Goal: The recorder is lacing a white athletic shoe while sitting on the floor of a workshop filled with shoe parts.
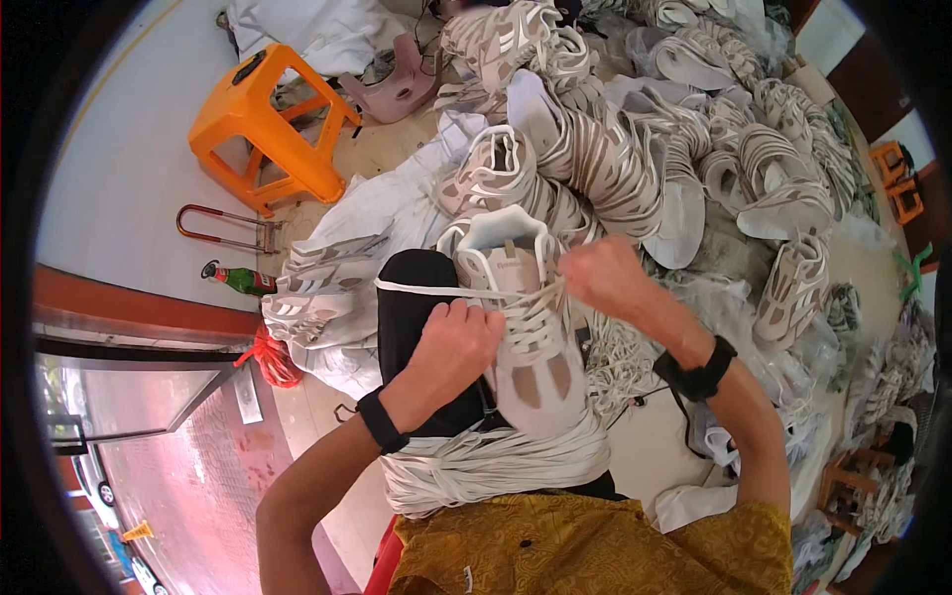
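A beige and white shoe upper (pixel 538 382) lies over my lap, its collar pointing away from me. White shoelace (pixel 441 291) criss-crosses its front, and one length runs out leftward over a black leg or pad (pixel 412 332). My right hand (pixel 607 276) is closed at the upper's right side, where the lace reaches its fingers. My left hand (pixel 456 342) is closed against the upper's left edge, just below the loose length; what its fingers grip is hidden. Across my lap is a thick bundle of white laces (pixel 496 464).
Stacked shoe uppers (pixel 615 169) pile up ahead and to the right. An orange stool (pixel 283 124) stands at the far left, near a green bottle (pixel 243 280) and a red plastic bag (pixel 276 359). Loose laces (pixel 620 372) heap beside my right forearm.
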The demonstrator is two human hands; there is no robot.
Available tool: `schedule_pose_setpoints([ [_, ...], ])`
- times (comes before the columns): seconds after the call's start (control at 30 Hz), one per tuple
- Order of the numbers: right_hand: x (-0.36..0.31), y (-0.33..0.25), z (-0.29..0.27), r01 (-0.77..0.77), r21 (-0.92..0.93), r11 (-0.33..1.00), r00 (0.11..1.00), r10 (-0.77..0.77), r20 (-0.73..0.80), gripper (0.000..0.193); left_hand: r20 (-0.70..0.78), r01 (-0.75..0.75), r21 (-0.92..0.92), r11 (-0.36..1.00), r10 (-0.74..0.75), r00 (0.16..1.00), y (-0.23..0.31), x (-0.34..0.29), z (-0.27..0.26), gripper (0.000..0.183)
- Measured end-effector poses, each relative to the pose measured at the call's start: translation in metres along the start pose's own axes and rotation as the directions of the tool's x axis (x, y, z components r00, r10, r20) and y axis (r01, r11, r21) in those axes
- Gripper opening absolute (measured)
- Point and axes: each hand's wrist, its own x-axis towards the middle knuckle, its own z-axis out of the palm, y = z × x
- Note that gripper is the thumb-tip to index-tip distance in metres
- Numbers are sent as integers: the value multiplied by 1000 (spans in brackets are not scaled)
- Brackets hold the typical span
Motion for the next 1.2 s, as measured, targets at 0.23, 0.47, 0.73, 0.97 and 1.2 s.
schedule_pose_setpoints([
  [0.23, -22, -1, -5, 41, 313, 949, 971, 36, -237, 11, -140, 138, -288, 948, -184, 973, -11, -5, -15, 13],
  [0.47, -3, -30, -3, 103, 107, 989, 990, -112, 85, 6, 261, 305, -329, 894, -224, 939, -23, 7, -18, 25],
  [0.73, -6, -33, -12, 435, -151, 888, 876, -456, -156, 9, 209, 248, -478, 843, -165, 964, -42, 7, -15, 15],
  [0.97, -22, -25, 5, 374, -211, 903, 852, -425, -307, 9, 311, 279, -399, 873, -158, 937, -46, 9, -12, 15],
  [1.2, -24, -31, 18, 240, -152, 959, 796, -284, -535, 10, 159, 142, -308, 941, -96, 983, -80, -1, -23, 7],
])
